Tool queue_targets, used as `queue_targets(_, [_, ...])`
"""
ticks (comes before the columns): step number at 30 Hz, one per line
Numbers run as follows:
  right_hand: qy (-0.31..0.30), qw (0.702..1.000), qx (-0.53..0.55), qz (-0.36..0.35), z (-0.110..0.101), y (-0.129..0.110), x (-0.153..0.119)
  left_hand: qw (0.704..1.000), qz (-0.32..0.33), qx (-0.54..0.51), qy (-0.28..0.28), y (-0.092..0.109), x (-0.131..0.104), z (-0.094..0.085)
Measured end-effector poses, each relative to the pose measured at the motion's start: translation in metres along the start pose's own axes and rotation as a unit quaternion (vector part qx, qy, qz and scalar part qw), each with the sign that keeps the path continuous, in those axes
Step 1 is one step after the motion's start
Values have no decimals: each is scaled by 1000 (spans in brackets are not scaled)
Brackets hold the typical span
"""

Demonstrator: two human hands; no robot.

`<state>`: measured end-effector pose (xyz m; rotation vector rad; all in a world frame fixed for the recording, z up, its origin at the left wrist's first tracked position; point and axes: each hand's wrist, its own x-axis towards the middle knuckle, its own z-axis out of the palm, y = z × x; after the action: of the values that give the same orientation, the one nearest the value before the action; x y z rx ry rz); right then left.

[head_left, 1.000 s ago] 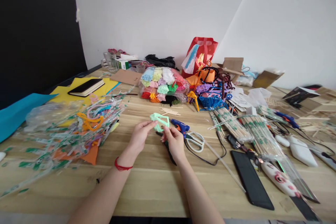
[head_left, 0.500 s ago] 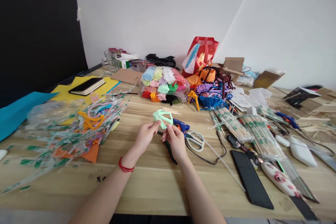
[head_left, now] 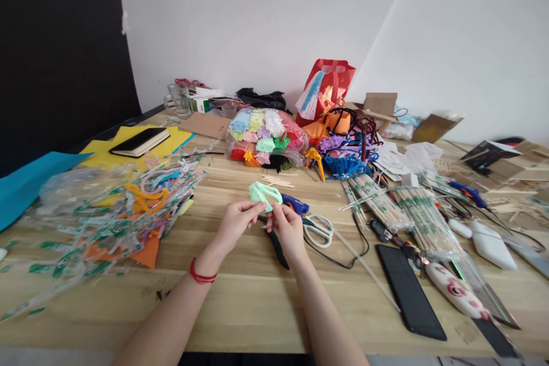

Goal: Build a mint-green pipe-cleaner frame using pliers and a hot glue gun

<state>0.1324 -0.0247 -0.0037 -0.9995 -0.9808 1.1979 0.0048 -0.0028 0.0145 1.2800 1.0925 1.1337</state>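
A mint-green frame bent from what look like pipe cleaners (head_left: 262, 190) is held up between both hands over the middle of the table. My left hand (head_left: 235, 222) pinches its lower left side, a red string bracelet round that wrist. My right hand (head_left: 286, 227) grips the lower right corner between thumb and fingers. Just behind the right hand lies a blue glue gun (head_left: 295, 204), partly hidden. White-handled scissors (head_left: 319, 231) rest to its right. Dark-handled pliers (head_left: 278, 247) lie beneath the hands, their front part covered.
A bagged bundle of coloured pipe cleaners (head_left: 266, 137) sits at the back centre. Plastic wrappers and scraps (head_left: 128, 206) are heaped on the left. To the right are packs of wooden sticks (head_left: 422, 220), a black phone (head_left: 409, 291) and cables. A red bag (head_left: 330, 88) stands behind.
The green frame has tilted slightly and now looks narrower. My left fingers have shifted a little along it toward the right hand. Both hands keep hold of it.
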Motion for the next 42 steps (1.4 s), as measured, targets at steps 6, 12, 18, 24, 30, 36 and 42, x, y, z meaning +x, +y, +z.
queue_targets(6, [-14,999,22,29,2,-3,-1,1000,6,-3,28,-1,0,1])
queue_targets(12, [-18,999,29,20,-1,-1,0,1000,16,8,6,-1,-1,2])
queue_targets(18, [-24,998,51,24,-2,-1,0,1000,26,-8,-10,-2,-3,3])
queue_targets(24, [-11,999,52,10,-2,-1,1,1000,21,-5,-8,-1,-4,4])
queue_targets(30, [6,999,49,2,0,-1,0,1000,17,-25,-8,1,-6,5])
queue_targets(36, [15,999,51,4,0,-5,-1,1000,17,-6,-20,3,-7,6])
queue_targets(42, [14,999,39,3,-1,-6,-1,999,37,16,-16,-2,-4,5])
